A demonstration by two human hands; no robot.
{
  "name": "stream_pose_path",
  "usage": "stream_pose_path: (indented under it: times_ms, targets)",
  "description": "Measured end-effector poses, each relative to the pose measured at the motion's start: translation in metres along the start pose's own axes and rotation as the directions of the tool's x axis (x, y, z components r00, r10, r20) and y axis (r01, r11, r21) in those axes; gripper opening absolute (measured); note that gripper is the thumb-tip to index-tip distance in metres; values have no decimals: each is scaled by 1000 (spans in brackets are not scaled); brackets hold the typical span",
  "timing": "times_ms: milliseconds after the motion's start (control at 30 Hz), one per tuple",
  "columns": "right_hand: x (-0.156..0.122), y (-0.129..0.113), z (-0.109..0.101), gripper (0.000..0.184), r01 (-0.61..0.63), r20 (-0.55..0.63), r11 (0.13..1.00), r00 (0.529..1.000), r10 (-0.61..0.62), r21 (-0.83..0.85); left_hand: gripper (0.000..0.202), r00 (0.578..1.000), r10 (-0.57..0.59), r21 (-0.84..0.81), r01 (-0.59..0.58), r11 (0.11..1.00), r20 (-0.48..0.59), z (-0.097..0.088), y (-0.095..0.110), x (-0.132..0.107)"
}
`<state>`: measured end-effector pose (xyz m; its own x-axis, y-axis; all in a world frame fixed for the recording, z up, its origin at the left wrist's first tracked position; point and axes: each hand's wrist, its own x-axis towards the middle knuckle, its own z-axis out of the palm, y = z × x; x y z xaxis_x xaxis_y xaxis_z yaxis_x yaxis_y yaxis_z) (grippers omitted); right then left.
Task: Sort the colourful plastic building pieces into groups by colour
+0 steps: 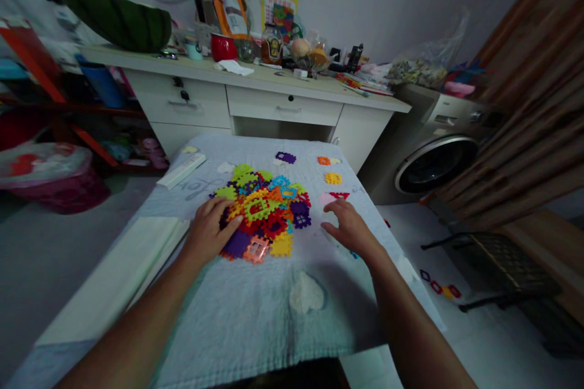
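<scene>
A heap of colourful plastic interlocking pieces (260,209) with notched edges lies on the cloth-covered table. My left hand (210,228) rests against the heap's left side, thumb and fingers apart. A dark purple piece shows between them, not visibly gripped. To the right of the heap, my right hand (351,225) hovers over the cloth with thumb and forefinger apart and nothing between them. Just beyond its fingertips is a red piece (340,196). Farther back lie a yellow piece (333,178), an orange piece (323,161) and a purple piece (286,158). A blue piece (354,254) peeks out beneath my right wrist.
A long white box (182,171) lies at the table's left edge. Behind stands a white cabinet (283,100) bearing a watermelon (114,17), jars and bags. A washing machine (429,146) is at the right. More pieces (437,287) lie on the floor near a black rack (497,264).
</scene>
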<state>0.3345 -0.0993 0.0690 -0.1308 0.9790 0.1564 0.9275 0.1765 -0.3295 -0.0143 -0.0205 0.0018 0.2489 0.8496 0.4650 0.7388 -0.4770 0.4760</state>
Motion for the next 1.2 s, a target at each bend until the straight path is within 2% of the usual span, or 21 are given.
stream_pose_path:
  times_ms: [100, 200, 300, 500, 600, 800, 933, 1033, 1200]
  targets:
    - [31, -18, 14, 32, 109, 24, 993, 994, -110, 35, 45, 1000, -12, -15, 12, 1000, -19, -1, -1, 2]
    - [51, -23, 25, 31, 103, 89, 995, 991, -103, 14, 46, 999, -35, -34, 34, 999, -34, 0, -3, 5]
    - [60, -18, 25, 25, 66, 109, 998, 992, -67, 11, 45, 997, -51, -49, 48, 998, -60, 1, -5, 8]
    - [81, 4, 8, 18, 24, 20, 994, 999, -26, 104, 46, 994, -96, -49, 94, 994, -47, 5, -8, 12]
    - [92, 14, 7, 19, -5, 12, 985, 1000, 3, 171, 46, 992, -123, -48, 121, 991, -40, 7, -9, 13]
    - [95, 19, 19, 25, -17, 5, 972, 1000, 17, 234, 46, 993, -103, -2, 103, 995, -56, 9, -11, 14]
    - [92, 17, 21, 35, 24, 49, 962, 998, -38, 270, 47, 990, -114, 25, 116, 993, -83, 11, -14, 13]
    - [90, 18, 22, 40, 70, 80, 953, 992, -97, 293, 46, 993, -106, 7, 107, 994, -60, 11, -15, 13]
    - [90, 25, 23, 34, 79, 167, 934, 975, -145, 348, 46, 995, -90, -13, 89, 996, -35, 10, -12, 14]
